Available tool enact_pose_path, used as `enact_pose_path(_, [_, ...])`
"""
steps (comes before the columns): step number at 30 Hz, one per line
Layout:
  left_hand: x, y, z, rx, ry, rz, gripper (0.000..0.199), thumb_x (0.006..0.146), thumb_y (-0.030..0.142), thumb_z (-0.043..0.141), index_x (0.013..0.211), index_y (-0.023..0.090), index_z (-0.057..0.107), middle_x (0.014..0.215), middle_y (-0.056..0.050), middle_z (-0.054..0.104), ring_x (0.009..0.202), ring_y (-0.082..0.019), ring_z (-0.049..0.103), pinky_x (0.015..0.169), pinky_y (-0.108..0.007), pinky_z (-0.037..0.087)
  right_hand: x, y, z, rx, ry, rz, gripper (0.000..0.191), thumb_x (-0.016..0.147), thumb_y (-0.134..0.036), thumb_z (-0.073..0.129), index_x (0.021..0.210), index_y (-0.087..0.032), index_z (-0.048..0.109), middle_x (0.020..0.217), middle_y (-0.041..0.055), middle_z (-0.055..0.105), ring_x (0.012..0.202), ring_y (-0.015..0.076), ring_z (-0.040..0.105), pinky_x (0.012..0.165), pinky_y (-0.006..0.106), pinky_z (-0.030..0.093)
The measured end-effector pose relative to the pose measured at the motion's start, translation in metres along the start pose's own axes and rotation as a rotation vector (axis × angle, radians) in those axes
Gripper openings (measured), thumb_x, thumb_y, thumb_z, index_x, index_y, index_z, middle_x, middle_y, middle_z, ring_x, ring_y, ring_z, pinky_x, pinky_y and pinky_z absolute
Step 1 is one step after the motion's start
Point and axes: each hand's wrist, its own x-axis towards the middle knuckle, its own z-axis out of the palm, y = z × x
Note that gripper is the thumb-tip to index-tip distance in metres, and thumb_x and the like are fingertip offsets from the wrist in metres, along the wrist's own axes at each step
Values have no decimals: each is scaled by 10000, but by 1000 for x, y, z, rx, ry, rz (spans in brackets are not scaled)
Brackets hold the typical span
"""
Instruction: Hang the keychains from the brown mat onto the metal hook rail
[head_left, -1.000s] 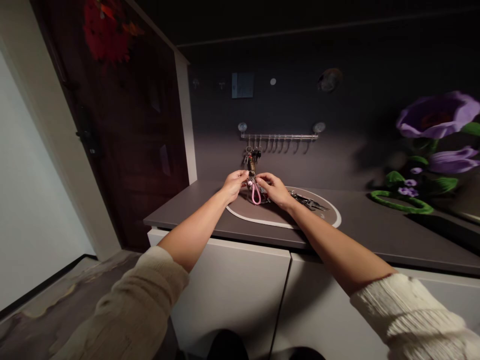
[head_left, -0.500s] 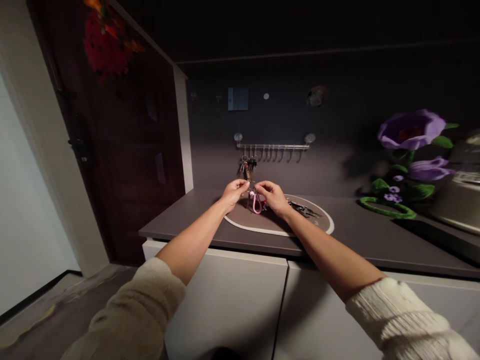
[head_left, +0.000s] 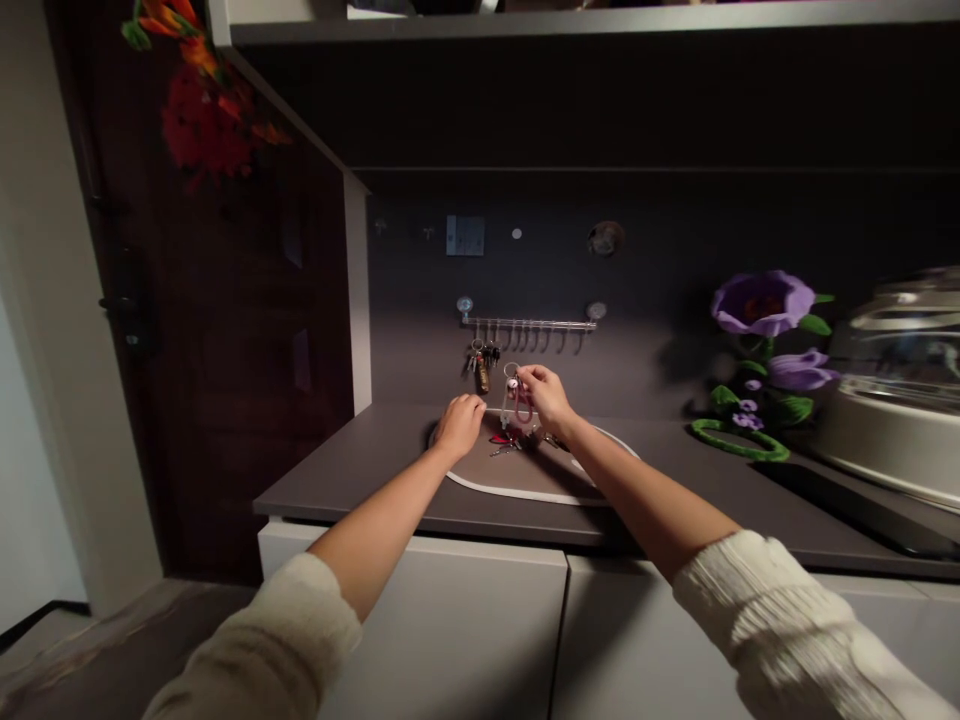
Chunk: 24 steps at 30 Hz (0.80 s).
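Note:
My right hand (head_left: 547,398) pinches a keychain (head_left: 523,403) with a metal ring, a pink loop strap and a small pale charm, held up above the mat. Left of it, my left hand (head_left: 460,425) hovers over the mat's left side, fingers curled together and nothing showing in them. Below the keychain, loose keys and a red piece (head_left: 504,438) lie on the brown oval mat (head_left: 517,490) with its white rim. Behind, a clear hook rail (head_left: 529,324) is fixed to the wall, and bunches of keys (head_left: 484,358) hang from its left hooks.
Purple crocheted flowers (head_left: 763,303) with a green ring base stand on the counter (head_left: 330,470) at right. Beside them is a clear-domed appliance (head_left: 907,390), with a flat black object (head_left: 855,505) in front. A shelf (head_left: 585,25) overhangs the counter; a dark door (head_left: 247,330) is at left.
My left hand has come away from the keychain and moved left and down. My right hand keeps hold of it, lifted higher over the mat. The view has tilted up.

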Motion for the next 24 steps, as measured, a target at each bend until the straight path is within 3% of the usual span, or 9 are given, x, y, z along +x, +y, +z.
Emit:
enact_pose_path(6, [-1, -1, 3, 51, 19, 5, 260, 860, 231, 334, 813, 169, 582, 841, -87, 593, 817, -190, 513, 742, -307, 364, 37, -8, 4, 90, 123, 44, 106, 736, -204, 541, 663, -169, 473, 569, -23, 531, 460, 74, 490, 543, 276, 520])
enact_pose_path(13, [-2, -1, 5, 70, 18, 5, 262, 861, 238, 332, 798, 180, 579, 823, -81, 597, 805, -189, 524, 721, -299, 362, 71, -8, 13, 156, 217, 77, 115, 755, -128, 494, 646, -156, 472, 527, -23, 517, 429, 71, 477, 512, 277, 524])
enact_pose_path(24, [-2, -1, 6, 81, 2, -14, 262, 865, 236, 335, 793, 169, 577, 823, -79, 603, 799, -185, 531, 709, -295, 364, 92, -5, 26, 240, 315, 156, 180, 776, -93, 461, 609, -160, 447, 468, -33, 497, 413, 72, 493, 478, 239, 524])
